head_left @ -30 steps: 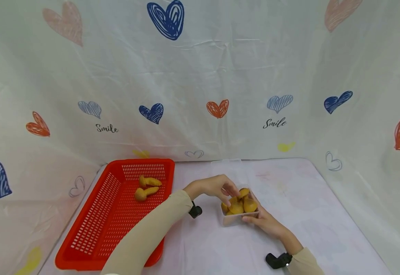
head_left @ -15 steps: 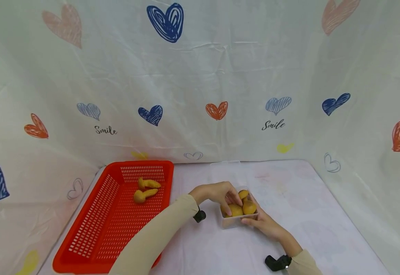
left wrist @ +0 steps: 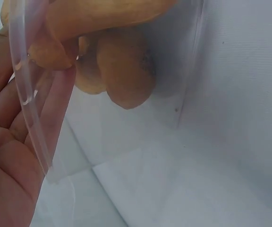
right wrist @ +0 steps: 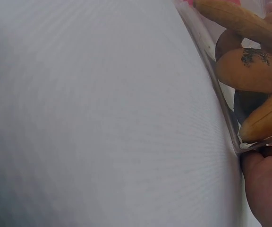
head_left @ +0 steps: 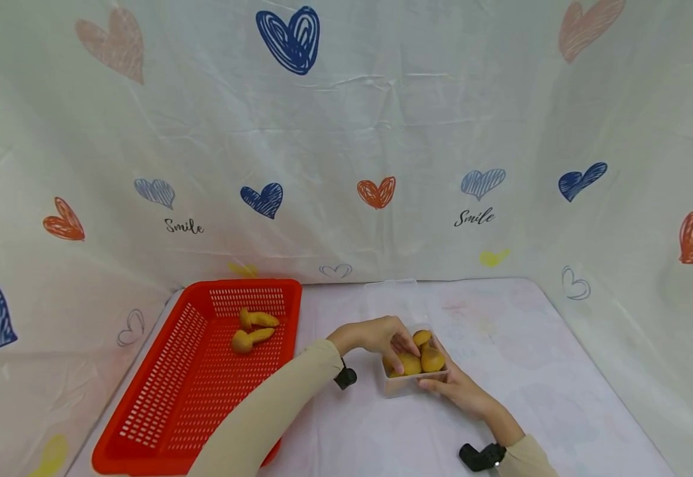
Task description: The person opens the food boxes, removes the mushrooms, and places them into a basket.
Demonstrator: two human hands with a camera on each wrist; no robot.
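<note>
A small clear plastic box [head_left: 405, 385] stands on the table with several yellow-brown mushrooms [head_left: 432, 360] inside. From the right, my right hand [head_left: 462, 389] grips the box, its thumb on the front wall. My left hand [head_left: 376, 335] reaches into the box from above, and its thumb and fingers pinch a mushroom [head_left: 409, 365] on the left side. In the left wrist view, mushrooms [left wrist: 126, 68] show through the clear wall, beside the left hand's fingers. The right wrist view has more mushrooms [right wrist: 251, 71] pressed close to the wall; the left fingertips are partly hidden.
A red perforated basket [head_left: 161, 371] lies on the left of the table, with two mushrooms [head_left: 252, 338] near its far right corner. A clear flap [head_left: 393, 295] extends behind the box. White cloth with hearts [head_left: 376, 192] hangs behind the table.
My left hand has moved down and slightly right into the box, its fingers lower among the mushrooms. Over the last half second it stays nearly still. The right hand keeps its hold.
</note>
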